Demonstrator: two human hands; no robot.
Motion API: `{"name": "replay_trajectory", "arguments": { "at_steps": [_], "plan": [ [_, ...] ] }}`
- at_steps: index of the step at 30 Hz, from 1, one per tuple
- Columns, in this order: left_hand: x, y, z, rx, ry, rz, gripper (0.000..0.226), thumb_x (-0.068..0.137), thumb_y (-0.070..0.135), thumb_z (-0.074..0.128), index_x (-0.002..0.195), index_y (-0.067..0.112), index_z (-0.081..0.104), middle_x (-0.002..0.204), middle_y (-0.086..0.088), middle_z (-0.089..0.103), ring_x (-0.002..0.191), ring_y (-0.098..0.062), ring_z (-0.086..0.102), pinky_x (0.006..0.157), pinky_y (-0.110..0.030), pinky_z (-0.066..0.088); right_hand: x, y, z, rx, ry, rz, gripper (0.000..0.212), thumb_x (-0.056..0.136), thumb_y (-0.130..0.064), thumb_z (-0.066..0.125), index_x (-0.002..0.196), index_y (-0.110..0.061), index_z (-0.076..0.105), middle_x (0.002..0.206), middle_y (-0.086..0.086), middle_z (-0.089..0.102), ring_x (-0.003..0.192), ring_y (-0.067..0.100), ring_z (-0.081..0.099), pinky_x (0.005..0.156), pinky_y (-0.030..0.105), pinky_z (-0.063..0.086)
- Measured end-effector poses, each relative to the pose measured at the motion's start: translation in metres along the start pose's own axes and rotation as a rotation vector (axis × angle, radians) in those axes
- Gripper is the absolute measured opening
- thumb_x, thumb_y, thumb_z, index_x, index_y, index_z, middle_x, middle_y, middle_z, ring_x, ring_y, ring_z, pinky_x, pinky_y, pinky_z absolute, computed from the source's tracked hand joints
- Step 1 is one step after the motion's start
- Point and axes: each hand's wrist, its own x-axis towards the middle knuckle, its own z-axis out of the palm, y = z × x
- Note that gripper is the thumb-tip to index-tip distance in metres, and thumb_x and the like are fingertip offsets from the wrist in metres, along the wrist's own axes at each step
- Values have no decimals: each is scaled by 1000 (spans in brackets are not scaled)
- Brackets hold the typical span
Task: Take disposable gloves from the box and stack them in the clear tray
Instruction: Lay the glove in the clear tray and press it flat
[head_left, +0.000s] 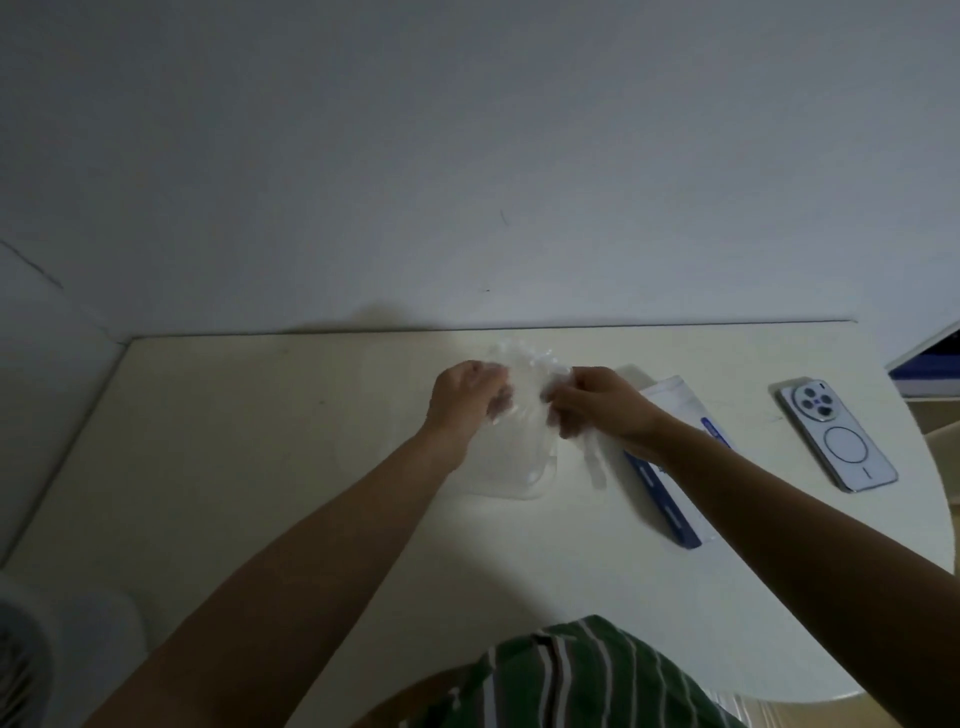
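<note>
We hold a glove above the clear tray. Left hand and right hand pinch it, fingers curled.

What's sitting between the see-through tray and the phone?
The white and blue glove box lies between the clear tray and the phone, partly under the right arm, in the head view.

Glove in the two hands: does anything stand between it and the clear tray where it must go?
Nothing visible does. The left hand and right hand hold the glove just over the tray. The box lies to the right of the tray, the phone farther right.
</note>
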Motion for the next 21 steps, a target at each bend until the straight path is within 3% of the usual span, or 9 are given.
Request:
{"name": "replay_trajectory", "arguments": {
  "at_steps": [4, 6, 8, 11, 13, 15, 18, 21],
  "plan": [
    [1, 2, -15, -67, 250, 103, 27, 89, 13, 57, 64, 12, 47, 44, 6, 40, 35, -12, 39, 41, -21, 35, 2, -9, 12, 43, 24, 41, 23, 100, -6, 42, 100, 2, 64, 76, 15, 65, 59, 19, 57, 52, 20, 46],
    [1, 1, -24, -39, 260, 126, 28, 94, 18, 54, 67, 11, 47, 46, 7, 36, 30, -9, 32, 35, -17, 26, 5, -11, 16, 106, 81, 44, 26, 100, -11, 37, 105, -1, 60, 87, 20, 68, 67, 23, 60, 57, 26, 48],
    [0, -1, -29, 26, 235, 143, 28, 97, 24, 51, 75, 8, 53, 48, 5, 36, 29, -7, 30, 34, -15, 24, 11, -11, 20, 187, 123, 50, 32, 100, -30, 42, 119, -7, 54, 106, 19, 67, 82, 23, 64, 70, 31, 50],
    [-1, -6, -39, 78, 144, 152, 33, 99, 38, 50, 82, 10, 57, 45, 10, 36, 30, -7, 30, 34, -15, 24, 19, -9, 30, 35, 78, 1, 67, 81, -59, 66, 131, -23, 41, 117, 4, 61, 98, 15, 63, 77, 27, 50],
    [-4, -9, -44, 42, 37, 149, 38, 97, 50, 48, 85, 15, 58, 43, 12, 36, 34, -6, 30, 35, -16, 24, 23, -7, 41, -110, 24, -17, 80, 71, -50, 81, 133, -29, 35, 111, -3, 58, 95, 12, 62, 74, 22, 49],
    [-7, -10, -50, 10, -31, 151, 45, 93, 59, 47, 89, 17, 61, 45, 11, 37, 36, -6, 30, 37, -17, 23, 29, -4, 50, -165, 47, -33, 66, 75, -25, 83, 126, -26, 40, 102, 1, 59, 82, 14, 61, 68, 24, 50],
    [-8, -9, -60, -34, -42, 163, 54, 86, 66, 50, 93, 14, 65, 51, 7, 31, 38, -8, 25, 39, -18, 20, 37, -3, 55, -81, 191, -50, 34, 83, -1, 62, 113, -15, 53, 85, 11, 63, 64, 18, 62, 56, 28, 51],
    [-5, -10, -74, 4, -15, 126, 47, 85, 54, 64, 92, 8, 65, 47, 7, 33, 38, -11, 26, 39, -18, 21, 43, -5, 51, 114, 323, -26, 26, 85, 4, 53, 107, -9, 59, 75, 10, 63, 52, 11, 61, 51, 25, 53]
  ]
}}
